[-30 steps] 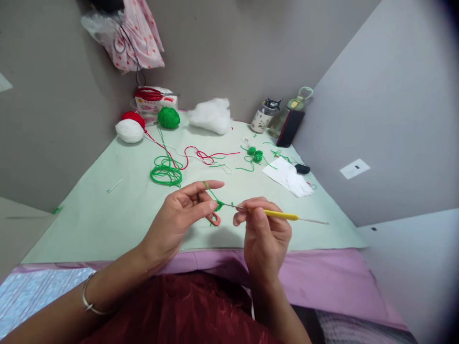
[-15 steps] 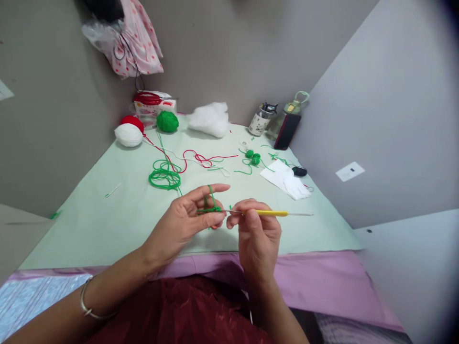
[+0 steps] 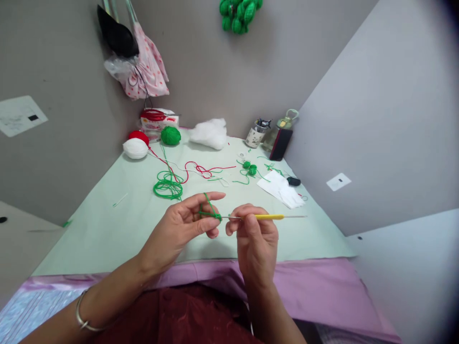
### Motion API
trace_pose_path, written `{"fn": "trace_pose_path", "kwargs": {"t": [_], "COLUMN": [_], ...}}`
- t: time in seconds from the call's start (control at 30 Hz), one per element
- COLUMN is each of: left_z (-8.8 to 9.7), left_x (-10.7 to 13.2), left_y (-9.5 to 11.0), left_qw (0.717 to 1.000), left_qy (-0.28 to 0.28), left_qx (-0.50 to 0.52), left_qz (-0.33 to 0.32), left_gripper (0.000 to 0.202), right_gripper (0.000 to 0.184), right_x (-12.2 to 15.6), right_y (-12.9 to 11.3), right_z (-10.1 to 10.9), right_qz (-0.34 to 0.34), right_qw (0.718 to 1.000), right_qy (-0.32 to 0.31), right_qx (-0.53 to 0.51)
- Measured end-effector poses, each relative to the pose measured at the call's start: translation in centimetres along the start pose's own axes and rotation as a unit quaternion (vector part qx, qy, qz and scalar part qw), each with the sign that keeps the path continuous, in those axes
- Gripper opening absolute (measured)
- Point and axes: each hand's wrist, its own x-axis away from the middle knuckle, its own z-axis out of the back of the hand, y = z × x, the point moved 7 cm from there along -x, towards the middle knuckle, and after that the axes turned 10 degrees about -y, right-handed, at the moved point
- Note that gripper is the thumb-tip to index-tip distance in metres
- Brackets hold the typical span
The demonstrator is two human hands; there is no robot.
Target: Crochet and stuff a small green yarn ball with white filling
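My left hand (image 3: 181,222) pinches a small piece of green crochet work (image 3: 218,217) between thumb and fingers. Green yarn loops over its raised index finger. In my right hand (image 3: 256,239) is a crochet hook (image 3: 269,217) with a yellow handle, held level between thumb and fingers. The hook's thin metal tip reaches left into the green stitches; its exact catch on the yarn is too small to make out. Loose coils of green yarn (image 3: 168,186) lie on the table beyond my left hand, and a green yarn ball (image 3: 170,135) sits farther back.
White (image 3: 135,148) and red yarn balls (image 3: 139,136) stand at the back left, near white stuffing (image 3: 210,134). To the right are small green crocheted balls (image 3: 250,167), white paper (image 3: 281,188), a phone (image 3: 281,144), a pen holder (image 3: 256,135) and a bottle (image 3: 274,138). Walls enclose the table.
The camera view has tilted up, so a hanging green bunch now shows on the wall. Both hands keep their hold; the hook tip stays at the green work.
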Motion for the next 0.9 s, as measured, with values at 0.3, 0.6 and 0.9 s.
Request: {"fn": "trace_pose_path", "kwargs": {"t": [0.3,0.6,0.9], "left_z": [0.1,1.1,2.6], "left_x": [-0.9,-4.6,-6.4], "left_y": [0.3,-1.1,-2.5], "left_qw": [0.998,0.972,0.988], "left_qy": [-0.032,-0.103,-0.045], "left_qx": [0.040,0.179,0.117], "left_qz": [0.041,0.110,0.094], "left_gripper": [0.049,0.049,0.038], "right_gripper": [0.016,0.016,0.017], "right_x": [-0.9,-3.9,-5.3], "right_y": [0.3,2.2,4.5], "right_z": [-1.6,0.6,2.0], "right_qz": [-0.035,-0.076,-0.126], "right_qw": [0.999,0.994,0.990], "right_qy": [0.006,0.050,0.003], "right_qx": [-0.032,-0.060,-0.064]}}
